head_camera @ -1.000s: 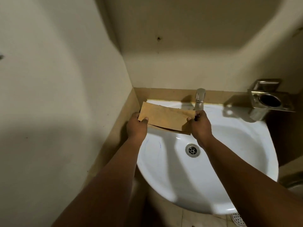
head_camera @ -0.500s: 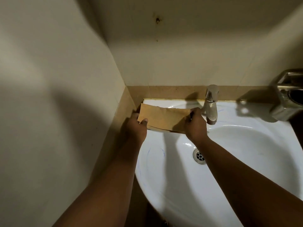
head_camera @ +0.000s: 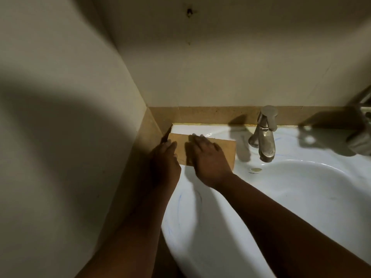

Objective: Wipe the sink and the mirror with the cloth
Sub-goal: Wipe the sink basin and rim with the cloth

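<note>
A tan cloth [head_camera: 228, 151] lies flat on the back-left rim of the white sink [head_camera: 291, 207], tight in the wall corner. My right hand [head_camera: 210, 159] rests palm-down on the cloth with fingers stretched toward the wall. My left hand [head_camera: 164, 163] holds the cloth's left edge, thumb on top, against the side wall. Most of the cloth is hidden under the two hands. No mirror is in view.
A metal faucet [head_camera: 264, 135] stands on the back rim just right of the cloth. A metal holder [head_camera: 361, 137] juts in at the right edge. Cream walls close the left and back, with a tan tile strip [head_camera: 200, 115] above the rim.
The cloth was held up stretched between both hands; now it lies flat on the rim. My right hand has moved from the cloth's right end onto its top. The view has shifted left.
</note>
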